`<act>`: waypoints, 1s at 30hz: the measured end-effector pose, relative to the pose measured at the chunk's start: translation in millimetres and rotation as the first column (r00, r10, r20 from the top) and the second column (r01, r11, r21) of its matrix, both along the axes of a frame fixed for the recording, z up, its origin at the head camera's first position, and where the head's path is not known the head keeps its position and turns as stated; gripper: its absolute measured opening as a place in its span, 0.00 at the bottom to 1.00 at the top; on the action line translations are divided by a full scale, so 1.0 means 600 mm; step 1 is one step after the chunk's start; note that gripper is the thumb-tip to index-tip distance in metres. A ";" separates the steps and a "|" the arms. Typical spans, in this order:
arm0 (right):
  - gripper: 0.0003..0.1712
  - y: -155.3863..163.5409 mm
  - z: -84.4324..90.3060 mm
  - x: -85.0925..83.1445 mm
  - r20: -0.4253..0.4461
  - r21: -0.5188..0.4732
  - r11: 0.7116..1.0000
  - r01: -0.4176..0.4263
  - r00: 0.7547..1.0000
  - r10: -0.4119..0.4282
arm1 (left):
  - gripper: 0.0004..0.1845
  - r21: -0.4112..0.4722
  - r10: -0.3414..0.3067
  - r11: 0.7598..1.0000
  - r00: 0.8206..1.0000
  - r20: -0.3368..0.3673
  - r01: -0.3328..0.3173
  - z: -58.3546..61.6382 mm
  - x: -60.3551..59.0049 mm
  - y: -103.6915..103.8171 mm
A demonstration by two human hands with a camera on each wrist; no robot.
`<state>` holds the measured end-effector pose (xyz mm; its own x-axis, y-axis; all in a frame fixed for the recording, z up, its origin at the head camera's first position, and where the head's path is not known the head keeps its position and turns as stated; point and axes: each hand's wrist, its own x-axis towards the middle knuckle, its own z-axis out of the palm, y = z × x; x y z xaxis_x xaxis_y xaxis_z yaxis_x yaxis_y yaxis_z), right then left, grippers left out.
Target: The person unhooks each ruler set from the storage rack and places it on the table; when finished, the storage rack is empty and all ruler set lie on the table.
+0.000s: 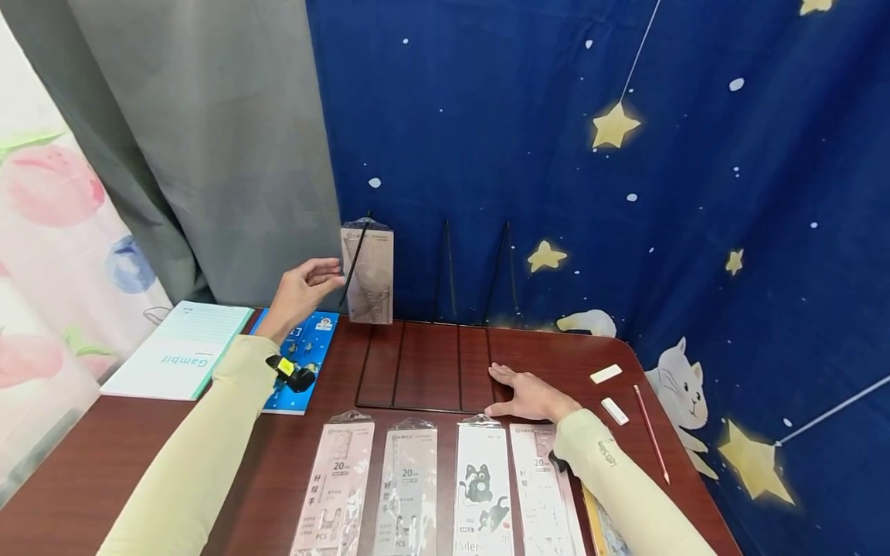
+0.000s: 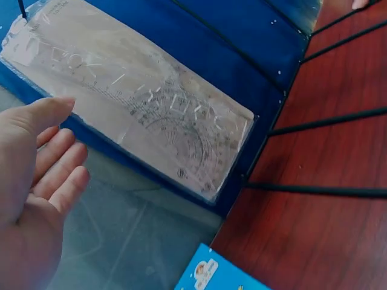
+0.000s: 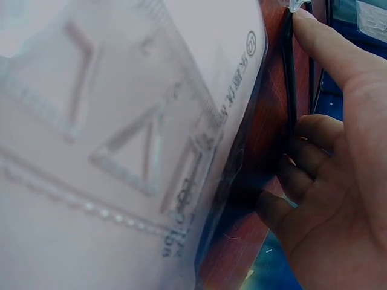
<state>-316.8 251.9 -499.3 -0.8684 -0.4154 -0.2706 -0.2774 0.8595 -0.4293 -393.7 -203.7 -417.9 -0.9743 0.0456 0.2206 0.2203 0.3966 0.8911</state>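
Note:
A black wire rack (image 1: 426, 407) stands at the table's far edge, its base wires on the wood and its upright wires behind. From its left hook hangs a clear-wrapped ruler set (image 1: 371, 286), with a protractor visible in the left wrist view. Beside that package my left hand (image 1: 300, 293) is held up, fingers loosely bent and its thumb tip (image 2: 63, 107) at the package's edge. My right hand (image 1: 531, 395) rests at the right side of the rack's base, fingers extended along the wire. Nothing is gripped in either palm.
Several packaged ruler sets (image 1: 407, 486) lie in a row along the front. At left are a notebook (image 1: 184, 347) and a blue booklet (image 1: 306, 363). Two white erasers (image 1: 615, 411) and a red pencil (image 1: 651, 434) lie at right. A blue curtain (image 1: 445, 116) hangs behind.

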 end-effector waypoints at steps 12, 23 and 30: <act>0.55 0.000 -0.006 0.001 -0.001 0.005 1.000 0.002 1.000 -0.002 | 0.30 0.012 0.035 0.999 0.999 -0.026 -0.035 -0.004 -0.022 0.019; 0.55 0.002 -0.008 0.004 0.010 -0.024 1.000 0.018 1.000 -0.018 | 0.18 0.010 0.040 0.999 0.996 -0.080 -0.039 -0.009 -0.016 0.033; 0.55 0.003 -0.008 0.002 0.007 -0.029 1.000 0.010 1.000 -0.010 | 0.18 0.019 0.039 0.999 0.995 -0.090 -0.037 -0.011 -0.007 0.031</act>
